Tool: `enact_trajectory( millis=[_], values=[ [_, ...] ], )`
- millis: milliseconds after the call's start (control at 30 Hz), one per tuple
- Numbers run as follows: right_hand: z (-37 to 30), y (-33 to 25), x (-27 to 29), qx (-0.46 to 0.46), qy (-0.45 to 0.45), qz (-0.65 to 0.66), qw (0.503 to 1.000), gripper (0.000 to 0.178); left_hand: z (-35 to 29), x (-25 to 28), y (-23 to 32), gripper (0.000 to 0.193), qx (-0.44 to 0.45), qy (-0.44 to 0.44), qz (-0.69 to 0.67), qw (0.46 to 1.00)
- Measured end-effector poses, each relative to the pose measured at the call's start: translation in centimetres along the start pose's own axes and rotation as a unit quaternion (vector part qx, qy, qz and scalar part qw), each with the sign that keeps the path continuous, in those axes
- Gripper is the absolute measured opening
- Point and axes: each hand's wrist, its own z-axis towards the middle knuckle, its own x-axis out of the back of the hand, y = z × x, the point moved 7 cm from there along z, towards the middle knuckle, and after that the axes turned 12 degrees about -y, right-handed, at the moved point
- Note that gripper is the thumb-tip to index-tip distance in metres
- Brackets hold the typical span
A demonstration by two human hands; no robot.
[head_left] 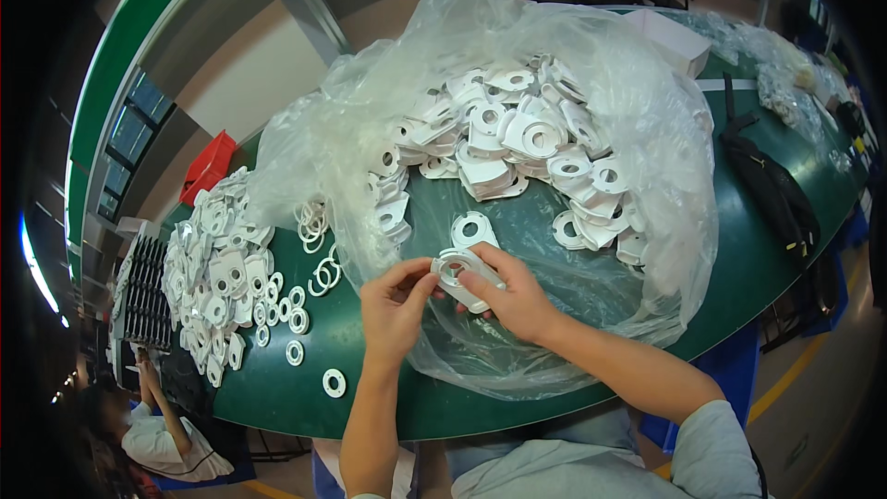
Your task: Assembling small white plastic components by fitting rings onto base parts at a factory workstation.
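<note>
A flat white plastic part point(481, 297) with a round holed end and a squared end is held just in front of me, over the clear plastic bag. My right hand point(519, 300) grips its body, thumb on top and fingers beneath. At the rim of the round end, my left hand point(393, 307) is closed in a pinch; whether a smaller piece is between those fingertips is too small to tell. Just beyond lies another white part point(472, 229) of the same shape. Farther back, a large heap of such parts point(531, 134) fills the open bag point(573, 314).
Left of the bag, a second pile of white parts point(222, 268) lies on the green table point(305, 407), with loose white rings point(295, 352) beside it. A red bin point(208, 166) stands behind. A black bag point(771, 189) rests at right. Another person point(176, 439) sits at far left.
</note>
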Motion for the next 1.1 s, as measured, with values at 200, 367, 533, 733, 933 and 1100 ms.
enact_trajectory(
  millis=[200,367,533,733,933,1100],
  values=[
    [0.3,0.5,1.0,0.023,0.029,-0.064,0.997,0.023,0.1,-0.7,2.1,0.025,-0.049,-0.013,0.13,0.99],
    [0.2,-0.2,0.3,0.023,-0.006,-0.122,0.992,0.024,0.0,-0.5,3.0,0.021,-0.088,-0.042,0.189,0.977],
    [0.3,-0.2,0.3,0.012,-0.022,-0.115,0.993,0.024,-0.1,-0.6,3.4,0.018,-0.094,-0.04,0.209,0.972],
    [0.2,0.2,0.1,0.0,-0.031,-0.062,0.998,0.024,-0.1,-0.5,3.3,0.017,-0.103,-0.037,0.233,0.966],
    [0.2,0.8,0.8,0.004,0.029,-0.081,0.996,0.027,-0.5,-1.7,4.0,0.014,-0.14,-0.019,0.3,0.943],
    [0.0,-0.1,1.3,0.039,0.071,-0.135,0.988,0.03,-0.5,-1.6,3.1,0.012,-0.09,-0.015,0.251,0.964]
  ],
)
